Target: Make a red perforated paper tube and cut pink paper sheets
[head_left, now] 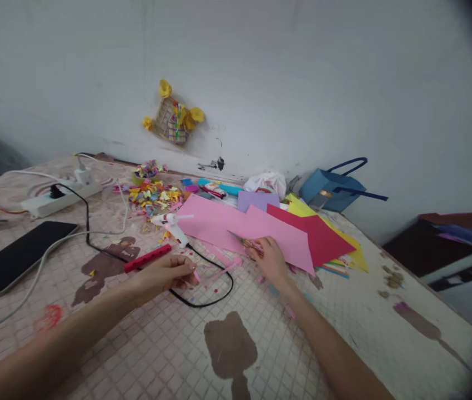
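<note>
My left hand [177,272] pinches a small pink paper piece [196,275] between thumb and fingers, above the tiled-pattern table cover. To the right, my right hand [267,258] is closed on a pair of scissors [242,240], whose blades point up and left over pink paper sheets [219,221]. A white glue gun [173,226] lies beyond my left hand, its black cord curving around the space between both hands. The red perforated strip [147,258] rests just behind my left wrist. Thin pink paper strips [219,273] lie between my hands.
Colourful paper scraps [155,194] are heaped at the back. Red [327,239] and yellow sheets lie to the right, near a blue bag [331,189]. On the left are a black phone-like device [23,258], white cables and a power strip [61,199].
</note>
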`<state>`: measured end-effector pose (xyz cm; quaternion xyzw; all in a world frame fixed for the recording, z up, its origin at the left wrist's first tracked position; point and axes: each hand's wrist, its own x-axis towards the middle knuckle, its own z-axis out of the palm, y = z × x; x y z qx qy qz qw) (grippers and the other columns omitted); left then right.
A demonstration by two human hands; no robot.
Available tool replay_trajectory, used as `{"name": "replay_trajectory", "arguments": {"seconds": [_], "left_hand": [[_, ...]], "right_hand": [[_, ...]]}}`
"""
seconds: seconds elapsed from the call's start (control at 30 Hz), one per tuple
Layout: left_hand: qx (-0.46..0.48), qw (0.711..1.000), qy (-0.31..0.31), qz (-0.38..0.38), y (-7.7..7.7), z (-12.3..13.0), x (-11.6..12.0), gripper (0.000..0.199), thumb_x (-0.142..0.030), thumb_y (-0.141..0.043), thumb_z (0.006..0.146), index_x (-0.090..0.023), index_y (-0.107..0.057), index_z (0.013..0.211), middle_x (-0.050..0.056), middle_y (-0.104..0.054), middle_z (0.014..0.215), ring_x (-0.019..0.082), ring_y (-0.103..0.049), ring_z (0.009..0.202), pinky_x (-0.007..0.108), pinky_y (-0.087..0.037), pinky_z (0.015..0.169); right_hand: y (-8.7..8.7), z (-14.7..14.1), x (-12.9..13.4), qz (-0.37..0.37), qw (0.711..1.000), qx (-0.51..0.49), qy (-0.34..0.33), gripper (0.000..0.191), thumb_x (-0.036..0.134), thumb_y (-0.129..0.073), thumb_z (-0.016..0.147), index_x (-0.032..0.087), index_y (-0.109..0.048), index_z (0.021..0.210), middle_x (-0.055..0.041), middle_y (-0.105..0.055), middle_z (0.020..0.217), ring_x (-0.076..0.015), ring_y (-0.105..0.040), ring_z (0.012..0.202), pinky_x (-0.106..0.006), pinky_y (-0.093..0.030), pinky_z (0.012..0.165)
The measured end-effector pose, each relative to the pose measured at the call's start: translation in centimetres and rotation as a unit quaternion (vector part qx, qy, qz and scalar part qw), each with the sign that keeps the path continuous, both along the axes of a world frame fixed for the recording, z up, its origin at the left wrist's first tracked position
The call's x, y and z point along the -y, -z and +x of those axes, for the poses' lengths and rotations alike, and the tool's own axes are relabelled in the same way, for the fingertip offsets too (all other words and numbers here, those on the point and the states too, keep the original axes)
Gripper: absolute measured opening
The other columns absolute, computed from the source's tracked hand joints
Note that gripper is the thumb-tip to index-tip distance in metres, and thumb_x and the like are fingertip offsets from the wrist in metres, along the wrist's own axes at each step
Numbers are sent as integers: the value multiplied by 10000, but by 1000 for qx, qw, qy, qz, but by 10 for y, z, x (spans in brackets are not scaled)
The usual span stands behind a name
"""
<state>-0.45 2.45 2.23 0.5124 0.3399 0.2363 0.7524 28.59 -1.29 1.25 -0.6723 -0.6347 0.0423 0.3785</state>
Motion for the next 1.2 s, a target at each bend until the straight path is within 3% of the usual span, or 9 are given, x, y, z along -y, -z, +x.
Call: {"name": "replay_trajectory", "arguments": {"seconds": [0.07,0.2,0.27,0.33,0.47,0.7,0.9,1.07,1.2], "left_hand": [[4,1000,-14,-6,2,1,0,368,-470,-806,620,-158,-614,662,37,-705,680,132,-613,639,206,-431,583],[13,999,-36,-1,0,5,4,376,-472,-805,618,-148,-626,681,38,-711,709,122,-600,645,212,-438,608],[18,999,-44,8,-3,6,7,377,-470,-808,615,-142,-631,674,34,-705,693,120,-591,639,210,-433,599],[21,998,-56,16,-4,7,8,369,-453,-815,614,-138,-627,654,18,-685,647,106,-568,599,201,-419,576],[27,996,-88,4,1,7,7,352,-427,-811,633,-136,-614,645,3,-652,588,85,-535,539,186,-394,532],[54,987,-148,-34,1,5,5,229,-328,-762,724,-134,-659,788,15,-671,746,78,-587,585,159,-427,513],[87,966,-231,-79,-6,5,2,54,-122,-675,793,-126,-647,747,0,-647,662,79,-603,546,148,-498,504],[139,950,-262,-99,-1,3,-5,160,-65,-550,870,-122,-637,748,13,-663,674,82,-623,551,137,-524,479],[149,942,-278,-111,-3,3,-8,188,-63,-525,887,-115,-634,743,13,-662,665,74,-621,535,126,-532,478]], "right_hand": [[-3,-19,12,-13,998,-27,-51,180,306,-509,874,187,-632,925,-96,-627,972,-193,-597,776,-324,-483,723],[-2,-70,36,-94,975,-85,-183,242,378,-503,905,243,-623,1065,10,-632,748,-100,-528,449,-218,-439,432],[1,-91,44,-158,934,-178,-266,291,397,-532,895,245,-592,1136,21,-634,749,-78,-499,397,-196,-409,378],[4,-101,49,-185,902,-260,-290,230,394,-551,885,208,-625,997,15,-635,732,-65,-467,386,-184,-371,365],[7,-99,53,-180,903,-281,-270,246,362,-540,891,176,-605,743,23,-592,607,-61,-421,400,-179,-319,388],[4,-89,50,-154,919,-280,-230,240,366,-591,843,181,-609,691,32,-562,597,-85,-435,478,-203,-326,459],[-1,-71,45,-128,930,-278,-206,221,371,-597,831,191,-645,713,18,-601,608,-123,-525,567,-229,-391,551],[-1,-48,38,-106,939,-275,-179,204,360,-601,823,191,-658,724,7,-621,633,-136,-561,612,-239,-424,591],[0,-35,33,-102,943,-275,-156,247,387,-574,833,183,-634,708,15,-600,596,-104,-503,499,-212,-388,482]]}}
